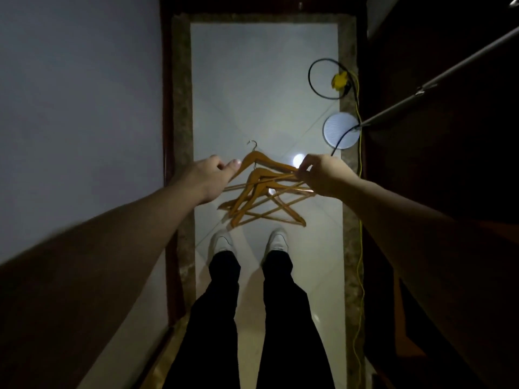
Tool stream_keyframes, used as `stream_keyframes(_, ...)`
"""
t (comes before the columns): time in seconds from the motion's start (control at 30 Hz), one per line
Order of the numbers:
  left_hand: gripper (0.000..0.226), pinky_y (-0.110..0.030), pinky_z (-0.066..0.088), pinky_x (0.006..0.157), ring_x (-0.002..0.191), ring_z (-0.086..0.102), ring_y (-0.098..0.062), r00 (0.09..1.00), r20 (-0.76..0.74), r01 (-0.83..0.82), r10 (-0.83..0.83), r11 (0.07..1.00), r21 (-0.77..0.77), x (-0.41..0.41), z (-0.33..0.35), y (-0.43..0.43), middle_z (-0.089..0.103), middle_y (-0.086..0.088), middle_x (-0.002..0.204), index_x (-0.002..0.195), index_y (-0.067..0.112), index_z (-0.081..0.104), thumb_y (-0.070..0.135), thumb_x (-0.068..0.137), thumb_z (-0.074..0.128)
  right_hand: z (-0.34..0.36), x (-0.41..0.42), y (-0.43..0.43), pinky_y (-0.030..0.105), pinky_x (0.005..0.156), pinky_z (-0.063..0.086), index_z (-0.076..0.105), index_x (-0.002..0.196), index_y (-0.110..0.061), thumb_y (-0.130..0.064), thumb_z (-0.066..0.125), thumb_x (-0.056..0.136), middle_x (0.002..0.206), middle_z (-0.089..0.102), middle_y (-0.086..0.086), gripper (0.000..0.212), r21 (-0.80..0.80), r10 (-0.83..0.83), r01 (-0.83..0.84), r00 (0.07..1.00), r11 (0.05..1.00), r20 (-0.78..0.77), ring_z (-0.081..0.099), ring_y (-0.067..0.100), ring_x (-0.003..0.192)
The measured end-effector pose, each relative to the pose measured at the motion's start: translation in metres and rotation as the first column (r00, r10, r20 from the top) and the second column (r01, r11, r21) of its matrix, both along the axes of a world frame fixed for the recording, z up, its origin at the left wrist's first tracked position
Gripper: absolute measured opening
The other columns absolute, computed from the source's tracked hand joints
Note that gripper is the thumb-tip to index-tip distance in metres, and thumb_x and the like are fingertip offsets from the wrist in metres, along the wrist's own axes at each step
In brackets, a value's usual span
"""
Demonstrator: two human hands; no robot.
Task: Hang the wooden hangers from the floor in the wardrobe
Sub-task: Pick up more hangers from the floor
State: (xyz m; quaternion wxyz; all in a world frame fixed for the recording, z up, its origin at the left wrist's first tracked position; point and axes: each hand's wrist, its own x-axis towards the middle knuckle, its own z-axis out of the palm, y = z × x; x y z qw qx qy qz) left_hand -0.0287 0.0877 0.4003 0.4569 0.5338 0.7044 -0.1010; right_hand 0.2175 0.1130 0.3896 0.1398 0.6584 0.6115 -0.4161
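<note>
Dim light hides the inside of the dark wooden wardrobe [449, 192] on the right, beyond its grey metal rail [438, 81]. Orange-brown wooden hangers [261, 203] lie heaped on the white tiled floor [252, 80]. The left hand [209, 176] and right hand [323, 175] pinch the ends of the topmost hanger [261, 160].

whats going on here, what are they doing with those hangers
A person stands over a pile of wooden hangers on the tiled floor. The left hand and right hand each pinch an end of the top hanger. None hang on the visible stretch of wardrobe rail yet.
</note>
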Motion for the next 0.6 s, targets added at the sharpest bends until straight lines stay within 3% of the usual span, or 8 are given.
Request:
stream_keyframes(0.13,0.061,-0.035,0.04,0.076,0.097,0.049,-0.02,1.0,-0.019,-0.023,0.022,0.998,-0.053,-0.013,-0.079,-0.003,0.053,-0.003,0.11,0.132,0.019,0.052,0.064,0.098,0.029,-0.08,0.002,-0.004,0.021,0.052,0.041,0.067,0.11,-0.016,-0.032,0.054,0.1,0.089,0.064,0.003,0.023,-0.028,-0.024,0.024,1.0,0.999,-0.006,0.059,0.014,0.071)
stream_keyframes(0.27,0.059,-0.034,0.046,0.074,0.091,0.056,-0.017,0.998,-0.043,0.03,-0.037,0.988,-0.15,-0.026,-0.167,-0.018,0.059,-0.001,0.106,0.122,0.023,0.054,0.068,0.096,0.026,-0.17,0.005,-0.019,0.032,0.071,0.052,0.069,0.107,-0.014,-0.034,0.053,0.1,0.097,0.066,0.004,0.027,-0.144,0.035,-0.027,0.998,0.989,0.055,0.062,0.02,0.084)
stream_keyframes(0.33,0.061,-0.032,0.045,0.07,0.087,0.055,-0.014,0.998,-0.045,0.028,-0.037,0.983,-0.183,-0.028,-0.21,-0.022,0.059,0.001,0.101,0.123,0.023,0.054,0.069,0.096,0.024,-0.213,0.006,-0.02,0.03,0.067,0.052,0.069,0.108,-0.013,-0.033,0.052,0.1,0.099,0.069,0.007,0.027,-0.215,0.104,-0.081,0.99,0.973,0.097,0.062,0.018,0.079)
stream_keyframes(0.4,0.065,-0.036,0.048,0.077,0.093,0.058,-0.02,0.999,-0.046,0.007,-0.016,0.983,-0.182,-0.023,-0.251,-0.02,0.06,-0.001,0.102,0.125,0.022,0.055,0.07,0.095,0.022,-0.253,0.007,-0.015,0.026,0.061,0.047,0.068,0.108,-0.011,-0.032,0.051,0.101,0.096,0.067,0.006,0.028,-0.241,0.139,-0.109,0.984,0.964,0.111,0.058,0.015,0.073)
stream_keyframes(0.5,0.066,-0.038,0.047,0.08,0.1,0.057,-0.024,0.999,-0.042,-0.007,0.0,0.987,-0.162,-0.01,-0.313,-0.012,0.059,-0.004,0.107,0.127,0.021,0.055,0.069,0.096,0.023,-0.313,0.002,0.0,0.024,0.057,0.042,0.063,0.107,-0.011,-0.032,0.05,0.102,0.086,0.06,0.002,0.025,-0.203,0.111,-0.087,0.988,0.975,0.108,0.054,0.012,0.068)
stream_keyframes(0.6,0.063,-0.037,0.043,0.074,0.091,0.057,-0.023,0.995,-0.081,0.043,-0.054,0.991,-0.128,-0.005,-0.378,-0.002,0.058,-0.004,0.098,0.119,0.022,0.056,0.07,0.096,0.022,-0.376,-0.005,0.016,0.026,0.056,0.044,0.065,0.102,-0.013,-0.032,0.049,0.102,0.085,0.061,0.002,0.025,-0.133,0.085,-0.067,0.987,0.989,0.135,0.056,0.014,0.068)
